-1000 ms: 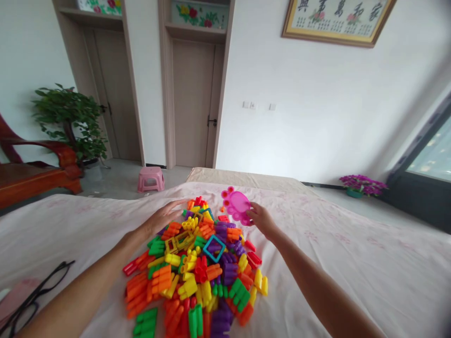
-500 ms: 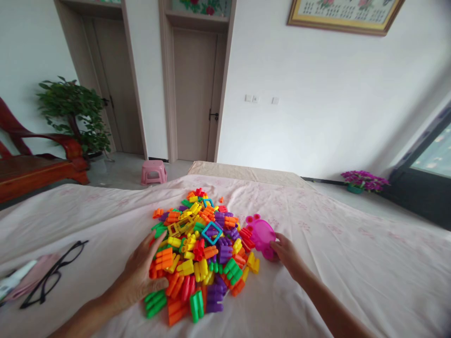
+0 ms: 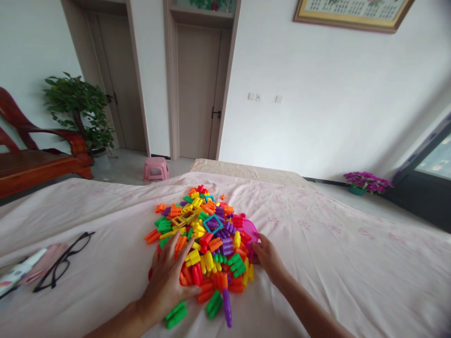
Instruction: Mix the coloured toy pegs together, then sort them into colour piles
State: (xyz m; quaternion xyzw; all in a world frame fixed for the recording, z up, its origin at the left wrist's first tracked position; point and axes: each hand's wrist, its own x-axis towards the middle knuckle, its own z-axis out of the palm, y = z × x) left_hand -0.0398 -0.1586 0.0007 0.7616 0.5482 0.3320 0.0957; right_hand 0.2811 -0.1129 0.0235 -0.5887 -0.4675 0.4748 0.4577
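Observation:
A heap of coloured plastic blocks (image 3: 211,239), in red, orange, yellow, green and purple, lies on the pale cloth (image 3: 317,263). My left hand (image 3: 169,272) rests against the heap's near left side with its fingers spread. A green block (image 3: 176,314) lies just below it, apart from the heap. At the heap's right edge, my right hand (image 3: 265,256) grips a pink round plastic piece (image 3: 249,230), partly hidden by blocks. Blue square frames (image 3: 213,224) sit on top of the heap, beside yellow frames (image 3: 185,218).
Black glasses (image 3: 63,263) lie at the left near a white tube (image 3: 24,267) and a pink cloth (image 3: 45,265). Beyond stand a pink stool (image 3: 156,169), a wooden chair (image 3: 45,159) and a potted plant (image 3: 79,112). Purple flowers (image 3: 366,180) are at the right.
Both hands have moved inward against the heap, my left hand rightward and my right hand leftward with the pink piece. Blocks on the near side have shifted. The view has moved slightly.

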